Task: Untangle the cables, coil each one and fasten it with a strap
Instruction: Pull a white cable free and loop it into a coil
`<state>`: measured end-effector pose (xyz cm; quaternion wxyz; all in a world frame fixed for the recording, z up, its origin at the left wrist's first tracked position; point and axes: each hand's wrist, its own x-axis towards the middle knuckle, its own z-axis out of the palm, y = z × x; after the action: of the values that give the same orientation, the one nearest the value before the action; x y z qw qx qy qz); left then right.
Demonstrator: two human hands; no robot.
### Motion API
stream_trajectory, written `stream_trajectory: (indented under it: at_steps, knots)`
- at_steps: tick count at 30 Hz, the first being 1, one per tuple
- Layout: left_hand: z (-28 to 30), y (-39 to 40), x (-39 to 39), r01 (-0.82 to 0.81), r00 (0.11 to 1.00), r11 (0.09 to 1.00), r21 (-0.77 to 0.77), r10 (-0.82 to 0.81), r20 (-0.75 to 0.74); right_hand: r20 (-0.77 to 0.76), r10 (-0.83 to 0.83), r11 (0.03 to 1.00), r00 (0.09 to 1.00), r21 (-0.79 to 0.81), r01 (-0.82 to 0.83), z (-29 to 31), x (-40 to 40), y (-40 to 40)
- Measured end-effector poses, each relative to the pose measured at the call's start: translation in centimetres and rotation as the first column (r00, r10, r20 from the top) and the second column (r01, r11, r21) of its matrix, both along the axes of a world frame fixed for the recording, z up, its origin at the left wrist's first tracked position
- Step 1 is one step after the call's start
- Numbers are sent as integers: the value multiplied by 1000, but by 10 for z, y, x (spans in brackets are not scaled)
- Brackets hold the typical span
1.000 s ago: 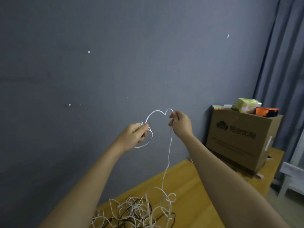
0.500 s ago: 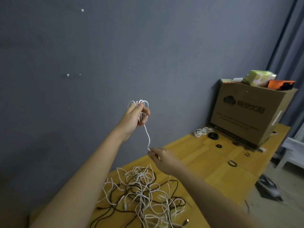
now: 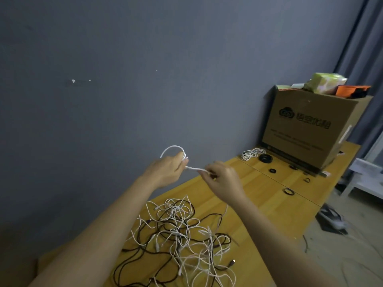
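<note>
My left hand (image 3: 165,171) grips a small coil of white cable (image 3: 173,149), whose loops stick up above the fist. A short stretch of the same cable runs right to my right hand (image 3: 222,179), which pinches its free end. Both hands hover above the wooden table (image 3: 267,206). Below them lies a tangle of white and black cables (image 3: 182,235). Far back on the table lie a coiled white cable (image 3: 251,153), a coiled black cable (image 3: 265,158) and several black strap rings (image 3: 288,191).
A large cardboard box (image 3: 310,129) stands at the table's far end against the grey wall, with a green packet and an orange item on top. Right of the table, a dark object (image 3: 331,220) lies on the floor beside a white stand (image 3: 366,177).
My left hand has come down with the coil. My right hand rose and moved right, close to the left, so the cable between them is short. The view has tilted down.
</note>
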<state>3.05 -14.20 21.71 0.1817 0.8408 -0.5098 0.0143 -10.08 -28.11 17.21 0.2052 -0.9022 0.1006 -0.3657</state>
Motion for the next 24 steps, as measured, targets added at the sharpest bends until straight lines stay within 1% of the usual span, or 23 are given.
stream_trajectory:
  at_steps: [3, 6, 7, 9, 11, 13, 14, 15, 16, 17, 19, 20, 21, 22, 24]
  knots:
    - [3, 3, -2, 5, 996, 998, -64, -11, -93, -56, -62, 989, 997, 129, 69, 10, -5, -21]
    - [1, 4, 1, -4, 994, 1000, -24, 1, -110, -183, -165, 966, 969, 168, 196, -3, -11, -37]
    - [-1, 4, 4, -6, 990, 999, -40, 0, -144, -221, -188, 952, 957, 199, 233, -9, -13, -39]
    - [-3, 2, 7, -23, 967, 990, -137, -12, -253, -306, -188, 926, 933, 262, 272, -20, -16, -37]
    - [-1, 0, 5, -76, 902, 953, -292, -59, -427, -358, -141, 893, 923, 356, 275, -32, -17, -30]
    - [3, -2, 2, -145, 785, 892, -429, -160, -598, -353, -136, 866, 926, 411, 284, -47, -15, -21]
    - [6, -3, 0, -170, 744, 870, -463, -195, -639, -346, -135, 860, 928, 424, 283, -53, -14, -17]
    - [8, -3, -2, -179, 719, 859, -480, -219, -660, -338, -111, 854, 934, 448, 264, -56, -13, -12]
    - [10, -4, -5, -175, 702, 852, -494, -245, -669, -327, -55, 832, 943, 507, 225, -58, -11, -8]
    - [12, -6, -8, -172, 694, 844, -508, -263, -671, -305, 30, 787, 952, 594, 165, -57, -10, -2]
    - [14, -9, -11, -182, 702, 829, -529, -267, -661, -237, 226, 641, 945, 767, 39, -51, -7, 11]
    - [15, -10, -11, -196, 718, 822, -535, -251, -649, -203, 295, 574, 934, 819, -4, -48, -6, 16]
    - [15, -11, -10, -213, 738, 814, -541, -229, -635, -183, 336, 545, 924, 838, -32, -47, -4, 21]
    - [15, -12, -9, -229, 750, 804, -548, -213, -627, -179, 355, 550, 918, 834, -49, -47, -3, 25]
    - [14, -13, -6, -261, 751, 777, -572, -208, -626, -188, 340, 594, 921, 803, -55, -52, 0, 32]
